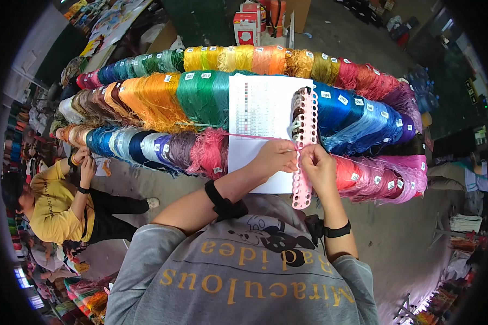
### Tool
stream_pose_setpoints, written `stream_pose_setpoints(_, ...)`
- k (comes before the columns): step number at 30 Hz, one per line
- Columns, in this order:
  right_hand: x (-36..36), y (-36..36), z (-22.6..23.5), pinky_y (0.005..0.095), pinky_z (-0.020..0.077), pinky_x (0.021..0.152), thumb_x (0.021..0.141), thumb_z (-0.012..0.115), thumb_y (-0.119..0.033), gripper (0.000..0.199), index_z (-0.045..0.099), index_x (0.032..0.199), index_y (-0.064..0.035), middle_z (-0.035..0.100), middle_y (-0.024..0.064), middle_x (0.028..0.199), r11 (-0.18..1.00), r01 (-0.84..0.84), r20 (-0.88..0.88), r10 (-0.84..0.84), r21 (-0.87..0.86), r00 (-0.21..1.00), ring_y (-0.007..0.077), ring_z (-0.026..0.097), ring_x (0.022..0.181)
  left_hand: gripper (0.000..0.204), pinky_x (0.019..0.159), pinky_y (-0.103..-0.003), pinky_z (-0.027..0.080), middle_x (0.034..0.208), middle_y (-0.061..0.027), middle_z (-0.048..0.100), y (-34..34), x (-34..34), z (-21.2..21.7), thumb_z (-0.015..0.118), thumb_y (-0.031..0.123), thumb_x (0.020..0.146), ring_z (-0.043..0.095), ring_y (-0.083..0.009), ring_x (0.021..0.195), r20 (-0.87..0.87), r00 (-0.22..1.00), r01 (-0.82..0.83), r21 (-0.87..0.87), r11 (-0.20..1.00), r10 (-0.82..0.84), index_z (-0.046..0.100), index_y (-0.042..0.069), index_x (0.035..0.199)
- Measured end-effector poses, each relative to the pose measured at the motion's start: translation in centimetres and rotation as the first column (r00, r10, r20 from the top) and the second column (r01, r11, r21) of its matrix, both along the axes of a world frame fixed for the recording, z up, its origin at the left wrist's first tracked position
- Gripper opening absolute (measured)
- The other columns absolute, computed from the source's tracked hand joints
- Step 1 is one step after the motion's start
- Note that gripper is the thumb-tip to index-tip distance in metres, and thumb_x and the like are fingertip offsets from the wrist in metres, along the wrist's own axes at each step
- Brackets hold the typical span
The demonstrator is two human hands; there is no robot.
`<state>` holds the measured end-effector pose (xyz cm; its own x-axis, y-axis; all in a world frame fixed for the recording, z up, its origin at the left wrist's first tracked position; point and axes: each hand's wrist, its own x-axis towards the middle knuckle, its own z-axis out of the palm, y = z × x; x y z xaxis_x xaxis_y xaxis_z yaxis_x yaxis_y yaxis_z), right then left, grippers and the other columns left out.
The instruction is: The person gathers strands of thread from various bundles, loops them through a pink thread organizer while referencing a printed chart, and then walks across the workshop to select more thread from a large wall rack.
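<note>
A long pink strip with punched holes [305, 187] lies upright across a white printed sheet [257, 111]. Several thread ends, dark and pale, hang along its upper left side. My left hand [276, 158] is closed at the strip's left edge, its fingertips pinching a pink thread [249, 136]. That thread runs left over the sheet toward a pink-red skein [210, 151]. On the strip's right edge my right hand [320, 167] is closed, thumb and fingers pinching the strip beside the left fingertips. The exact hole between the fingertips is hidden.
Three rows of labelled thread skeins, among them orange ones [146, 100] and blue ones [344, 119], surround the sheet. At left another person in a yellow shirt [57, 203] works with raised hands. Red-and-white boxes [246, 28] stand beyond the rows.
</note>
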<state>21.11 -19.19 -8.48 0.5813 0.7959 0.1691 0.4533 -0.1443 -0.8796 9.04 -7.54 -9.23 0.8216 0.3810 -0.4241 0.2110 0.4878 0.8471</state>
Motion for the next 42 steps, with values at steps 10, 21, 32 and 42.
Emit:
stream_pose_setpoints(10,-0.1,0.3,1.2,0.0314,0.0448,0.055,0.084,0.062,-0.011,0.021,0.053,0.102,-0.0034,0.058,0.0101,0.066,0.986,-0.102,0.022,0.105,-0.129,0.994,0.0210,0.057,0.057,0.016,0.063,-0.023,0.052,0.079,-0.0055,0.062,0.2,-1.1,-0.4,0.055,0.009,0.089,0.063,-0.0112,0.070,0.016,1.000,-0.020,0.355,0.935,0.015,0.061,-0.002,0.099)
stream_pose_setpoints(21,-0.6,0.3,0.6,0.0323,0.0461,0.057,0.088,0.056,-0.007,0.014,0.053,0.101,-0.0014,0.059,0.0115,0.071,0.993,-0.074,0.127,0.085,-0.091,0.988,0.0216,0.059,0.061,0.019,0.049,-0.019,0.043,0.078,-0.0042,0.058,0.6,-8.3,6.6,0.053,0.012,0.093,0.050,-0.0086,0.054,0.387,0.915,0.036,-0.357,0.933,0.113,0.057,0.000,0.108)
stream_pose_setpoints(32,-0.4,-0.9,-1.1,0.0228,0.0439,0.071,0.091,0.054,-0.005,0.014,0.052,0.105,-0.0046,0.059,0.0032,0.089,0.971,-0.169,-0.338,0.219,0.172,0.915,0.0084,0.055,0.078,0.016,0.049,-0.023,0.043,0.064,-0.0013,0.054,-1.0,-1.9,1.3,0.052,0.015,0.092,0.051,-0.0088,0.053,-0.042,0.985,0.162,0.566,0.808,-0.168,0.060,0.004,0.100)
stream_pose_setpoints(42,-2.4,0.5,0.3,0.0362,0.0454,0.063,0.075,0.064,-0.010,0.034,0.055,0.107,-0.0081,0.054,0.0059,0.076,0.994,-0.032,0.416,0.072,-0.101,0.907,0.0238,0.057,0.069,0.024,0.050,-0.018,0.042,0.115,-0.0122,0.060,8.0,-17.1,10.0,0.048,0.013,0.088,0.046,-0.0053,0.057,0.489,0.699,-0.363,-0.385,0.848,0.522,0.055,-0.008,0.098)
